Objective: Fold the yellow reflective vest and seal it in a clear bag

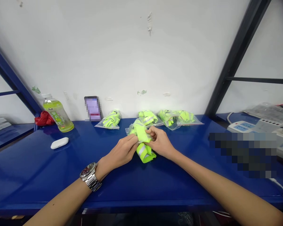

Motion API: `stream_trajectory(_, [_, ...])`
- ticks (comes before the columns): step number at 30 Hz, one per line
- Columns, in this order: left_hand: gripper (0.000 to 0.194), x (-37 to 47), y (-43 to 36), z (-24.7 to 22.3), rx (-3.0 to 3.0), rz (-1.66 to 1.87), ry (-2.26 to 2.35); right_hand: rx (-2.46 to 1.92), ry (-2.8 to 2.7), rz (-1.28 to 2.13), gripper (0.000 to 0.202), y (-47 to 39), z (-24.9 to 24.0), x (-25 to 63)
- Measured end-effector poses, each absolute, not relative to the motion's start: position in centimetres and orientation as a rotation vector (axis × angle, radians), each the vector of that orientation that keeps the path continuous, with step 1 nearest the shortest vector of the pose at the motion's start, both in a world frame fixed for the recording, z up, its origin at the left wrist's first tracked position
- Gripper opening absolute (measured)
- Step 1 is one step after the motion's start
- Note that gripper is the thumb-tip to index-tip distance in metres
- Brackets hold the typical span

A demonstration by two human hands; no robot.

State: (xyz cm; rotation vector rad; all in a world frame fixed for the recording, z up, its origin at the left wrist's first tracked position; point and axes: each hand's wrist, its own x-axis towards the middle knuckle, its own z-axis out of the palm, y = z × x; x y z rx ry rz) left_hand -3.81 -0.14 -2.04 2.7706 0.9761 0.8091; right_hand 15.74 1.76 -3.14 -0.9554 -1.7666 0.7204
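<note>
So left hand (125, 150) and right hand (162, 143) pinch the neon strap (143, 134) between them, its length (slightly slanted) running wallward, neither clearly nearer.

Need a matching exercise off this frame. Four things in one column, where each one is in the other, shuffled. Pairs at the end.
Things
1. Bottle
2. Phone
3. Watch
4. Front neon strap

Places
A. Around the left wrist
B. Between the left hand and the right hand
C. Right beside the red bundle
D. Propped up by the wall

Pairs: 1-C, 2-D, 3-A, 4-B
</note>
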Motion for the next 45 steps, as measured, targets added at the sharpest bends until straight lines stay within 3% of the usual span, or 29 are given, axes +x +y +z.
stream_trajectory(11, [0.024,-2.2,-1.8,-1.8,3.057,0.635,0.943,-1.239,-1.562,0.384,0.022,2.0,-3.5,15.6])
stream_trajectory(16, [0.032,-2.3,-1.2,-1.7,3.241,0.557,0.928,-1.185,-1.612,0.458,0.022,2.5,-3.6,15.8])
stream_trajectory(22, [0.023,-3.4,0.5,-2.1,3.342,0.803,0.917,-0.928,-1.846,0.885,0.024,1.7,-2.4,17.3])
stream_trajectory(24, [0.021,-4.0,0.9,-2.1,3.179,0.904,0.901,-0.829,-1.975,0.968,0.034,1.5,-2.1,18.0])
stream_trajectory(27, [0.021,-4.4,1.2,-2.2,2.961,1.04,0.912,-0.821,-2.09,0.806,0.043,1.5,-2.2,18.2])
stream_trajectory(35, [0.03,-3.3,0.3,-2.4,2.777,1.163,1.01,-0.864,-2.005,0.263,0.031,2.2,-3.8,16.3])
stream_trajectory(45, [0.02,-3.5,-1.1,-1.1,2.827,0.788,0.916,-1.037,-1.914,0.183,0.025,1.5,-3.8,15.5])
